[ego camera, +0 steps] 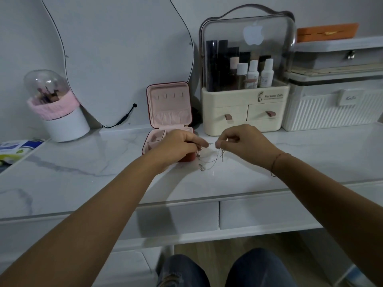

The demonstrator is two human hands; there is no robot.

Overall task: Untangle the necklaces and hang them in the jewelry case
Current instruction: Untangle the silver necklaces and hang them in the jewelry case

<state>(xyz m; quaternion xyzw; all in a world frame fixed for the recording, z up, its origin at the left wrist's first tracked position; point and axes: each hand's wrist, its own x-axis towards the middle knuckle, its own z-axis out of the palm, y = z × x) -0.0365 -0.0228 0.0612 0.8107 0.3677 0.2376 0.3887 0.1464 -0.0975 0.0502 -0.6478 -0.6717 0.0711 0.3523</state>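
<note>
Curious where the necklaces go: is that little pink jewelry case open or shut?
Open: the jewelry case lid stands upright, showing its pink lining.

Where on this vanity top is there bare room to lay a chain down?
Bare tabletop lies left of the left hand, between brush holder and case; right of the right hand, before the ribbed box; and at the front edge. Crowded: the back row and the necklaces at centre.

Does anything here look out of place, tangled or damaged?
Only the necklaces: thin chains hang in a tangled bunch between the left hand and right hand, which pinch them. The jewelry case stands open, its hooks bare. Nothing else stands out.
</note>
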